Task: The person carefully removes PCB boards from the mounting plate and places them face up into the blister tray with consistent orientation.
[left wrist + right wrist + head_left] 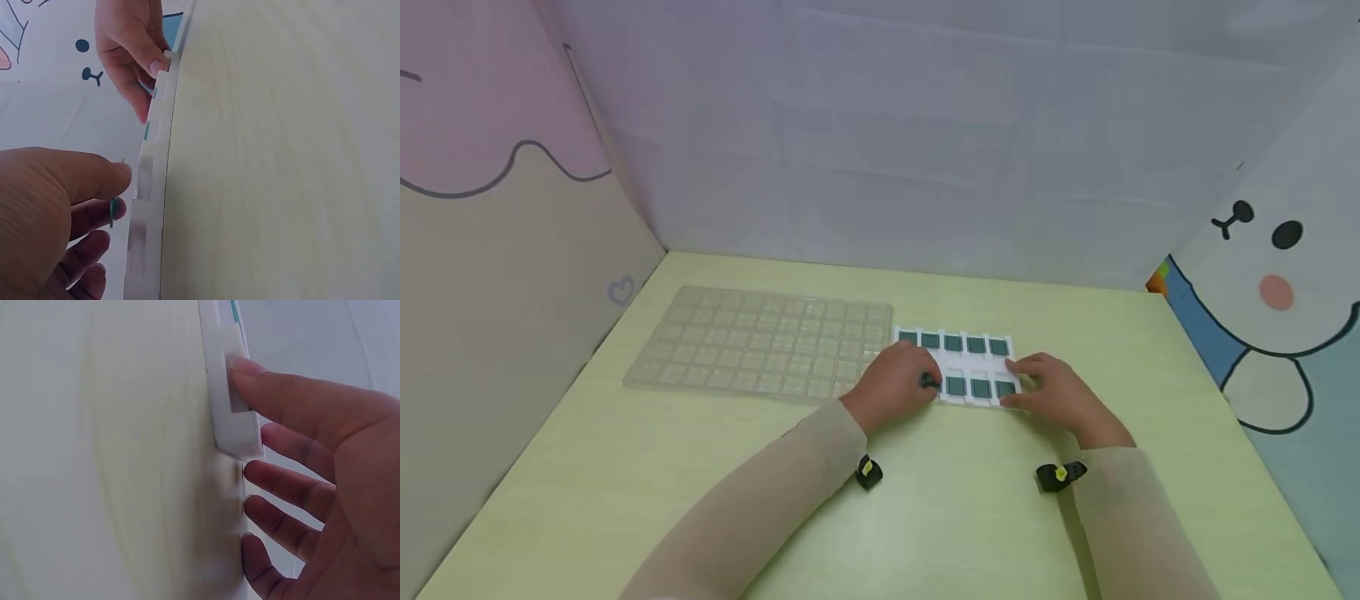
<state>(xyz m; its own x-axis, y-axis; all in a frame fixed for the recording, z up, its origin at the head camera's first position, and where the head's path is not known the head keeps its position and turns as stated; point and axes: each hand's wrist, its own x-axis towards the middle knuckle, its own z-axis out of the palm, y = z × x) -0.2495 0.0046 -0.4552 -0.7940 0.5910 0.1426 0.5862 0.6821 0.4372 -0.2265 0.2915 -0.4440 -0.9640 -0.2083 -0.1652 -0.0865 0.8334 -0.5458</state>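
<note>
My left hand (892, 385) pinches a small thin dark-green square plate (930, 381) between thumb and fingertips, tilted over the left part of a white slotted tray (973, 363). In the left wrist view the plate (112, 214) shows edge-on, just off the tray's side. Two rows of similar green plates (981, 388) sit in the tray's slots. At the tray's right end, my right hand (1063, 398) grips the corner, its thumb in a notch of the near side in the right wrist view. The other right fingers are spread beyond the tray's end.
A clear plastic tray (741, 389) with a grid of square compartments lies to the left, right beside the white tray. Both are on a pale wooden table (955, 517). A pale sheet (910, 150) hangs behind, with printed panels at both sides.
</note>
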